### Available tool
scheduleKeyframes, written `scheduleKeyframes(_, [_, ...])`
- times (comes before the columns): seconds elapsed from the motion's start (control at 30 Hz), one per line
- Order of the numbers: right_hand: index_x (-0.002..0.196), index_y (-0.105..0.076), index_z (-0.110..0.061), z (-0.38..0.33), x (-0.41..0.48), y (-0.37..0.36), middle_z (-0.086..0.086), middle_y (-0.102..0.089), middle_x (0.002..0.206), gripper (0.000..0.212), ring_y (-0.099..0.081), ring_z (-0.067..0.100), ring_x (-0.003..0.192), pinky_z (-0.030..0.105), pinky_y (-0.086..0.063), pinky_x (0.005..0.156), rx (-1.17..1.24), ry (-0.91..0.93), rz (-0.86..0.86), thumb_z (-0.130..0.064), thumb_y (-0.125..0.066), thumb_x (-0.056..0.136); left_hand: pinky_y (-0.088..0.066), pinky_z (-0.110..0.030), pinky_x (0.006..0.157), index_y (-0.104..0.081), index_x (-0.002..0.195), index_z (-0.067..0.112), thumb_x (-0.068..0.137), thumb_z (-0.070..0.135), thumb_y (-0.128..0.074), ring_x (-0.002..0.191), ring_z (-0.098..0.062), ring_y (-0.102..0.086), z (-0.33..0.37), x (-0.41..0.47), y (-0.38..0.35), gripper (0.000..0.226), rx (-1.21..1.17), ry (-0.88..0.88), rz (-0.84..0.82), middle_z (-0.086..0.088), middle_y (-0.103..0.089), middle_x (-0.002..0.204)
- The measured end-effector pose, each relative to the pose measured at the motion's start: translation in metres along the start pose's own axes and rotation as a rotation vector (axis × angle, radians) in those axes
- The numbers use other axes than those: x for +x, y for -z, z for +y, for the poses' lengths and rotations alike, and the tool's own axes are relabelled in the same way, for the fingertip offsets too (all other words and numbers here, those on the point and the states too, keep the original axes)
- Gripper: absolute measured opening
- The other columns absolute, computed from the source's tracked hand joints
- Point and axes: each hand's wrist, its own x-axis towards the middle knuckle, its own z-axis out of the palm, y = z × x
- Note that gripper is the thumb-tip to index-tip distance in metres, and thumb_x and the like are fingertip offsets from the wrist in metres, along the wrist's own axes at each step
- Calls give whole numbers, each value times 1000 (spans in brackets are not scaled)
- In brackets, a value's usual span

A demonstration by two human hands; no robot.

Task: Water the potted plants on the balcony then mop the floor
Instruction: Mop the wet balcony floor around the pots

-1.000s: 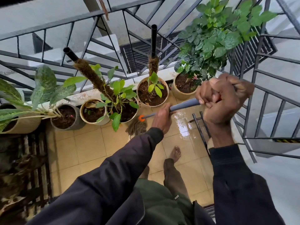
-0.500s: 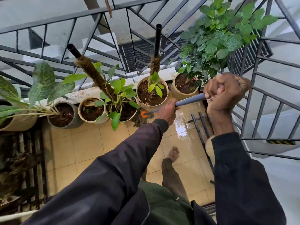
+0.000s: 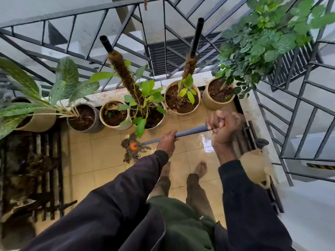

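A grey mop handle (image 3: 190,131) runs from upper right down to an orange collar and a brown string mop head (image 3: 132,150) resting on the wet yellow tiled floor (image 3: 107,160). My left hand (image 3: 167,141) grips the handle low down. My right hand (image 3: 223,127) is closed around the handle's top end, higher and to the right. The mop head lies just in front of the middle potted plant (image 3: 145,113). Several potted plants stand in a row along the railing, from a broad-leafed one (image 3: 81,118) at left to a bushy one (image 3: 219,95) at right.
A black metal railing (image 3: 163,51) bounds the balcony at the back and right. A tan watering can (image 3: 257,167) sits by the right wall. A dark slatted bench (image 3: 36,169) fills the left side. My bare feet (image 3: 200,168) stand on the tiles.
The mop head has slid from the pot bases out toward me and to the left across the tiles. Both hands moved with the handle, and the view has pulled back a little.
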Motion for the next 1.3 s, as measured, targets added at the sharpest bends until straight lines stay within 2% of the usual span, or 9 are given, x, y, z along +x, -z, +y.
scheduleKeyframes(0.13, [45,-42,-25,9,-19,-22,-5,-29,39,34,-28,10,35,22,-32,49,21,-23,-76,-13,-57,72,-56,-51,88,-58,123,0,99,-2,-56,101,-37,-65,-24,-13,16,24,-54,-7,50,-23,-65,112])
scheduleKeyframes(0.33, [47,-44,-23,-30,-10,-64,-7,-32,39,41,-27,11,31,23,-29,45,-17,167,-167,6,-45,76,-55,-42,68,-57,111,3,98,3,-61,79,-31,-62,-4,3,38,14,-131,-127,224,-16,-62,94])
scheduleKeyframes(0.5, [46,-44,-25,-68,-2,-83,-7,-29,38,39,-25,14,30,24,-28,48,-66,262,-140,-1,-51,75,-49,-38,71,-57,111,3,99,4,-63,79,-26,-55,32,25,43,13,-213,-220,258,-15,-61,96])
scheduleKeyframes(0.63, [46,-42,-24,-85,0,-90,-7,-28,38,34,-21,15,30,23,-28,47,-43,318,-133,-7,-55,72,-34,-16,72,-57,108,0,99,3,-62,79,-13,-48,61,33,42,11,-293,-275,254,-15,-62,93])
scheduleKeyframes(0.8, [47,-47,-29,-73,2,-96,-10,-31,38,36,-25,13,29,23,-29,44,-42,339,-192,-4,-53,71,-41,-28,77,-54,117,-1,103,5,-55,86,-13,-46,59,45,49,15,-299,-256,137,-13,-58,100])
scheduleKeyframes(0.97, [46,-49,-29,-48,-6,-107,-10,-33,39,35,-26,10,31,22,-31,46,-53,249,-250,-7,-54,72,-47,-43,74,-53,118,-3,103,9,-56,85,-34,-59,24,35,58,19,-219,-229,124,-22,-62,99])
scheduleKeyframes(1.2, [47,-47,-30,-30,-10,-127,-10,-31,40,38,-24,11,32,19,-29,44,-38,179,-341,-5,-52,75,-50,-47,77,-50,121,1,104,10,-55,83,-30,-56,-5,19,71,19,-232,-170,133,-20,-61,102])
scheduleKeyframes(1.3, [48,-47,-31,-20,-16,-128,-10,-30,40,38,-24,9,33,19,-29,46,-19,108,-366,-5,-52,76,-55,-52,80,-36,130,17,104,13,-54,92,-41,-64,-26,4,73,31,-161,-117,143,-24,-63,108])
